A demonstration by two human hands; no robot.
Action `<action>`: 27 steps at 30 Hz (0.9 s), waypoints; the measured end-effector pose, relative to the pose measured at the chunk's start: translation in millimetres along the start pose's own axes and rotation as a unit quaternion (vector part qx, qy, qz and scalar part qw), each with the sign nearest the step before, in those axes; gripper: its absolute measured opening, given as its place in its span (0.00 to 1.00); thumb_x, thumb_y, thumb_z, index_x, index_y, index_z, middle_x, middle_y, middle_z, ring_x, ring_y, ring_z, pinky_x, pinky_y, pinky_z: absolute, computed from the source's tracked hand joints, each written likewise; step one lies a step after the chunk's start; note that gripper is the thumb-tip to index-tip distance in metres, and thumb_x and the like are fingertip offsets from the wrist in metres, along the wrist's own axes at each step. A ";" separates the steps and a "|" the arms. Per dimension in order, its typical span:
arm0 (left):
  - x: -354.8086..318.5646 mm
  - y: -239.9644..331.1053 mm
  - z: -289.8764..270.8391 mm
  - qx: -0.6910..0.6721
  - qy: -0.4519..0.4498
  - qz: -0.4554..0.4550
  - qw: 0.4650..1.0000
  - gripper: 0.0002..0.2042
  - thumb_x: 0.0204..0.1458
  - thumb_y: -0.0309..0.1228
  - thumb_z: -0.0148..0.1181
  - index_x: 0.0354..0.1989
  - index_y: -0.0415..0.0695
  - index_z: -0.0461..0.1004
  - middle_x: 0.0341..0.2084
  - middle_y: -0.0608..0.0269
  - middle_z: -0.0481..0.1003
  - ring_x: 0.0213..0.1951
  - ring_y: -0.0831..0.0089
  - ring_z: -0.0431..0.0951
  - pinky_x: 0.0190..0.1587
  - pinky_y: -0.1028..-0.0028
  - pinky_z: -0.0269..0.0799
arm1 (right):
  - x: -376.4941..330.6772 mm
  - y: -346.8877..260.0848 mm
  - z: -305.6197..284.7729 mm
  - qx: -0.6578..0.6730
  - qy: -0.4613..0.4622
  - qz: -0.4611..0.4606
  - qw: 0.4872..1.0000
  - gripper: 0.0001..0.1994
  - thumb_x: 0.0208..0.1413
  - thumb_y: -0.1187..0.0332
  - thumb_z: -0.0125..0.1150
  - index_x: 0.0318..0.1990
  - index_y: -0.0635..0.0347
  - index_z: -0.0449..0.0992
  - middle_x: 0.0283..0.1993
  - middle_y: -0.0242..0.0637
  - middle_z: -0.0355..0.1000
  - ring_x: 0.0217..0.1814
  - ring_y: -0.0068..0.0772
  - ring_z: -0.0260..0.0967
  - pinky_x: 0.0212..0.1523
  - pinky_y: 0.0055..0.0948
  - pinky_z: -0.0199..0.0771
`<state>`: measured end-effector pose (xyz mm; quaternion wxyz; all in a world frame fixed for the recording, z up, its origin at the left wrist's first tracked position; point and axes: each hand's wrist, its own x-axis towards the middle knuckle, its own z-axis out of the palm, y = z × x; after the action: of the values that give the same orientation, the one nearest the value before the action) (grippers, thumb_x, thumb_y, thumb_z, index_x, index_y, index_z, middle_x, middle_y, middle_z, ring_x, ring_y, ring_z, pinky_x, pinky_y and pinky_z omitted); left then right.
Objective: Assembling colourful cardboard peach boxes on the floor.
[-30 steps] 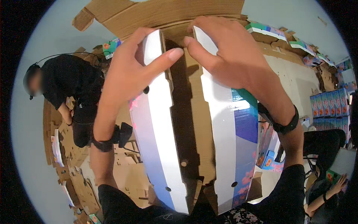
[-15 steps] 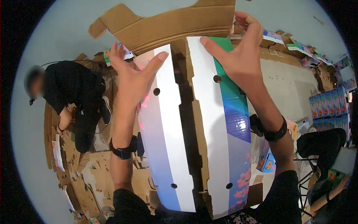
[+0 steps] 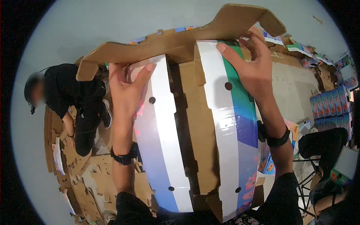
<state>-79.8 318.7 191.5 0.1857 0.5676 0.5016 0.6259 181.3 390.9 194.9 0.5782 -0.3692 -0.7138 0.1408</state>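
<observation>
The printed cardboard box (image 3: 195,123) stands half-formed against the person's lap: its two long glossy sides are raised, but a brown gap between them is open and the far flap (image 3: 180,41) is upright, not folded down, so closing the top looks to be what is left. The left hand (image 3: 125,88) lies flat on the left panel (image 3: 159,138), fingers (image 3: 144,73) stretched out and pressing rather than curled round anything. The right hand (image 3: 253,71) clasps the far corner of the right panel (image 3: 230,123), thumb on the white face, the other fingers bent over its edge. The panels are smooth and shiny, white shading to blue and green with pink at the near end, each pierced by small round holes; the inside is raw, ribbed, brown corrugated board with notched edges. Flat cardboard blanks (image 3: 80,176) litter the floor, where another person (image 3: 71,101) in black crouches.
</observation>
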 end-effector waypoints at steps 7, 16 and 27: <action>-28.6 4.6 -18.2 0.078 0.094 0.205 0.971 0.17 0.48 0.24 0.67 0.47 0.41 0.70 0.49 0.56 0.67 0.54 0.68 0.67 0.59 0.69 0.60 | -24.0 -1.3 -31.6 0.118 0.036 -0.159 0.979 0.18 0.47 0.75 0.66 0.49 0.63 0.76 0.52 0.43 0.70 0.58 0.36 0.65 0.59 0.34 0.65; -74.5 -2.4 -36.2 0.031 0.013 0.108 0.994 0.36 0.51 0.43 0.66 0.64 0.42 0.56 0.65 0.38 0.59 0.66 0.51 0.61 0.68 0.59 0.54 | -51.2 -14.6 -82.2 0.070 -0.164 0.013 0.984 0.36 0.52 0.39 0.51 0.55 0.64 0.76 0.43 0.37 0.65 0.39 0.28 0.60 0.36 0.22 0.56; -98.5 32.0 -7.7 0.018 0.065 0.022 0.997 0.41 0.60 0.61 0.43 0.68 0.35 0.51 0.70 0.38 0.48 0.72 0.51 0.48 0.72 0.54 0.42 | -61.4 -38.7 -65.6 0.172 -0.027 0.202 0.964 0.16 0.60 0.74 0.58 0.55 0.67 0.73 0.38 0.27 0.67 0.36 0.12 0.59 0.35 0.13 0.58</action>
<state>-47.6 222.8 167.8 0.1286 0.5403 0.5114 0.6558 231.8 307.1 194.1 0.5728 -0.3974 -0.6047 0.3851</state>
